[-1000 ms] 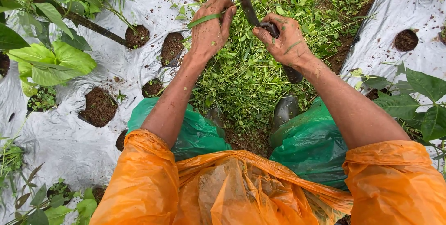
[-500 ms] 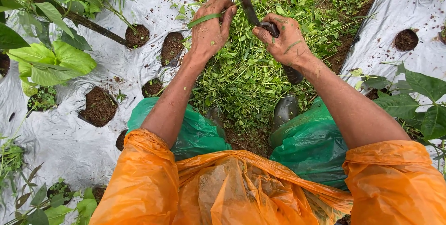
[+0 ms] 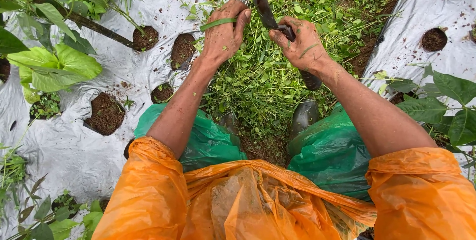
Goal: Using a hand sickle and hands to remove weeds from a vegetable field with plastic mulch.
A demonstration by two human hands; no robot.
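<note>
While the right hand (image 3: 300, 47) stays closed around the dark handle of a long blade (image 3: 261, 1), the blade runs up and away from the fist toward the top edge of the weedy strip. Right grip: clamped on the blade handle, fingers wrapped fully. Left hand (image 3: 224, 32) sits just beside the blade, to its left, fingers curled shut on a flat green grass blade (image 3: 218, 23) that sticks out sideways from the fist. Both hands are muddy and hover over the weed patch (image 3: 258, 86), a dense green strip of ground between two sheets of silver plastic mulch (image 3: 74, 146). Round planting holes (image 3: 105, 113) filled with dark soil dot the left sheet; more on the right sheet. A broad-leaf plant (image 3: 54, 66) grows at the left edge, another leafy plant (image 3: 446, 101) at the right edge. Orange raincoat sleeves (image 3: 148, 190) and green plastic over the knees (image 3: 327, 146) fill the bottom. A dark boot (image 3: 303, 116) stands in the weeds below the right hand.
</note>
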